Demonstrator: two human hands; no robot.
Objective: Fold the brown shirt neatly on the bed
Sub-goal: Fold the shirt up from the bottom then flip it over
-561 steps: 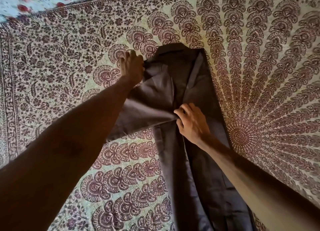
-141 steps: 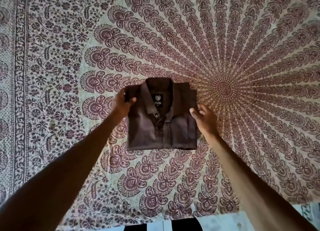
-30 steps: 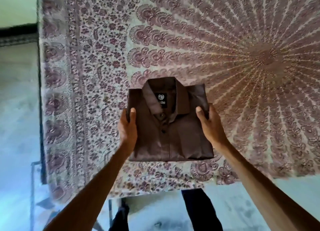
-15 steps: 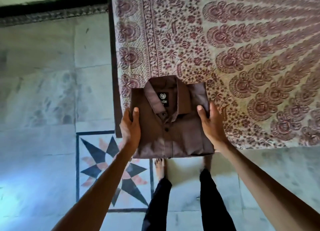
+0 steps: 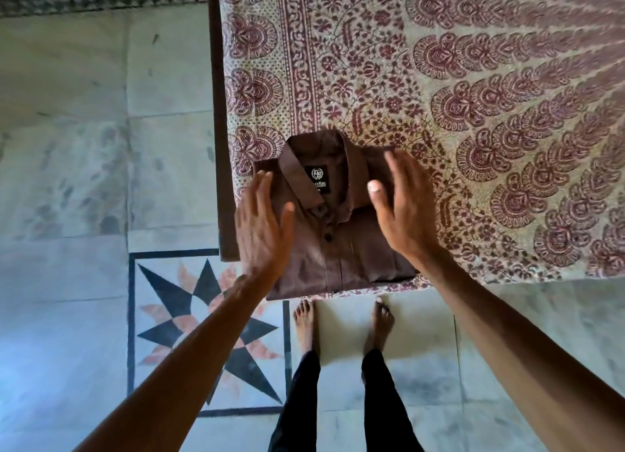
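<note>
Both hands had let go since half a second before: the left hand (image 5: pixel 262 228) and right hand (image 5: pixel 402 211) hovered open, fingers spread, over the shirt (image 5: pixel 334 235). It lay folded (collar up, label showing) at the bed's (image 5: pixel 473 113) near left corner, above bare feet (image 5: pixel 306 323) on the floor (image 5: pixel 67 181).

Folded shirt (image 5: pixel 341 235) on bed (image 5: pixel 473 113) corner nearest me; my left hand (image 5: pixel 262 235) and right hand (image 5: pixel 404 211) flank it.

Folded brown shirt (image 5: pixel 341 238) at bed (image 5: pixel 473 113) corner; left hand (image 5: pixel 262 230), right hand (image 5: pixel 402 211) spread over it.
</note>
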